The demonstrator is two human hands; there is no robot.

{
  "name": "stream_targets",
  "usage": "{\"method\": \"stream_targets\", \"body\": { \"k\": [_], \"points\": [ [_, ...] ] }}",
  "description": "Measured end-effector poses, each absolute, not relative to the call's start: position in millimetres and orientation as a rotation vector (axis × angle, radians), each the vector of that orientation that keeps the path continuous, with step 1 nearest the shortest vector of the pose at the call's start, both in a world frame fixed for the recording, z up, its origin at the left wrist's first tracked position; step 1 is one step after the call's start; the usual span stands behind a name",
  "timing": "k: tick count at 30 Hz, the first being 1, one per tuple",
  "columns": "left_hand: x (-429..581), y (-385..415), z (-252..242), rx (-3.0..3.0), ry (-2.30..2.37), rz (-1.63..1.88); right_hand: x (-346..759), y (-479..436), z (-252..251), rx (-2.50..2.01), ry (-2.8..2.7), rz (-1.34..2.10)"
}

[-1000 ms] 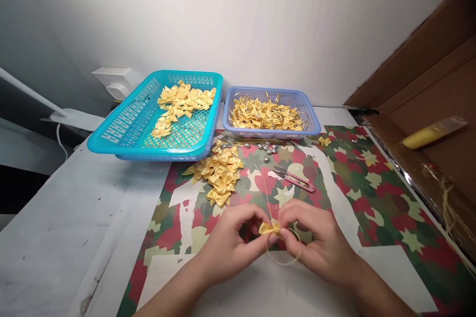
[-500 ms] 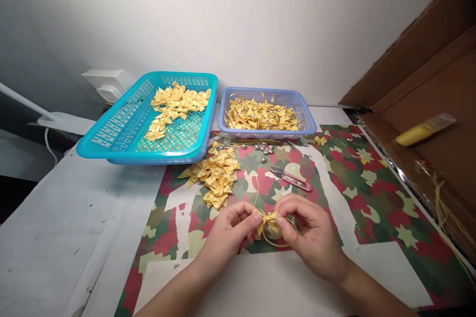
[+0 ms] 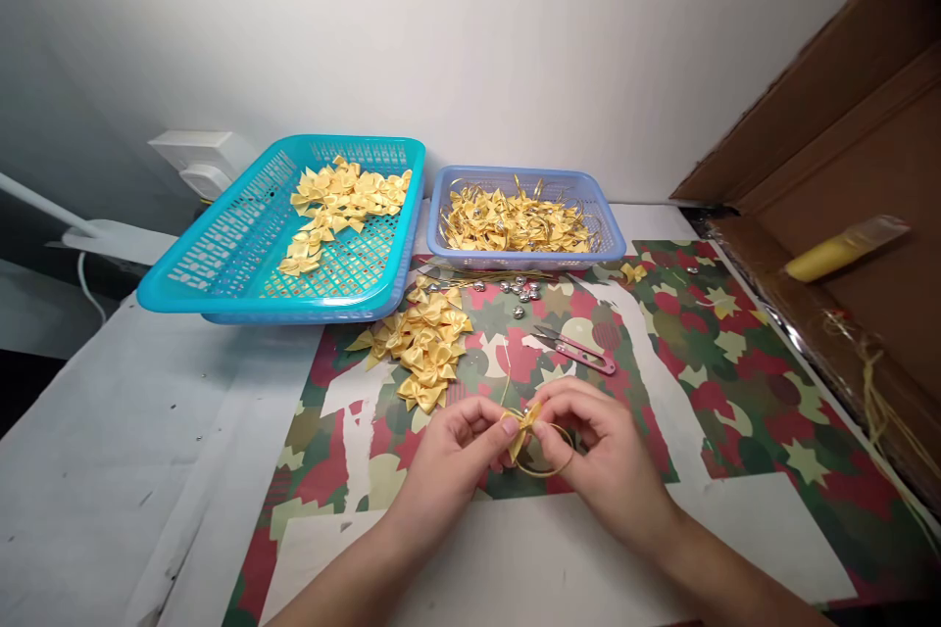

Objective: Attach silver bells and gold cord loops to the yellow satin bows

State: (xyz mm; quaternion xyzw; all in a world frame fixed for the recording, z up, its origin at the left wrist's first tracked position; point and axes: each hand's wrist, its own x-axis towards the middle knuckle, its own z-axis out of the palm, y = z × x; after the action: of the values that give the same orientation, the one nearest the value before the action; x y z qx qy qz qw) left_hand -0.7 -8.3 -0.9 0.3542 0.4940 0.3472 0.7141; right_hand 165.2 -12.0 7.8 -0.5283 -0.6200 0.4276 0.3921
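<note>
Between my two hands is a yellow ribbon bow (image 3: 520, 428), with a thin gold cord (image 3: 542, 473) looped below it and one end sticking up. My left hand (image 3: 470, 441) pinches the bow's left side between thumb and fingers. On the other side, my right hand (image 3: 592, 441) is closed, its thumb and fingertips on the bow's right part. A tiny silver bell seems to show at the bow's top, partly hidden by fingers. Just beyond my hands lie pink thread snips (image 3: 584, 354), several silver bells (image 3: 519, 312) and a heap of yellow bows (image 3: 427, 353).
A turquoise basket (image 3: 213, 299) with loose bows stands at the back left. Beside it a blue basket (image 3: 525, 262) holds bows with gold cords. Gold cords (image 3: 500, 276) lie before it. Cardboard (image 3: 845, 147) and a yellow tube (image 3: 845, 250) are at the right.
My right hand has shifted slightly left, closer to my left hand, and the bow's right side is now tilted up and squeezed. The cord loop has moved a little left.
</note>
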Motion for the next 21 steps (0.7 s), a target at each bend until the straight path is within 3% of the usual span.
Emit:
{"method": "stream_targets", "body": {
  "k": [21],
  "points": [
    [4.6,-9.3,3.2,0.842,1.186,0.879,161.3,-14.0,6.4,-1.351,-1.603,1.06]
  ]
}}
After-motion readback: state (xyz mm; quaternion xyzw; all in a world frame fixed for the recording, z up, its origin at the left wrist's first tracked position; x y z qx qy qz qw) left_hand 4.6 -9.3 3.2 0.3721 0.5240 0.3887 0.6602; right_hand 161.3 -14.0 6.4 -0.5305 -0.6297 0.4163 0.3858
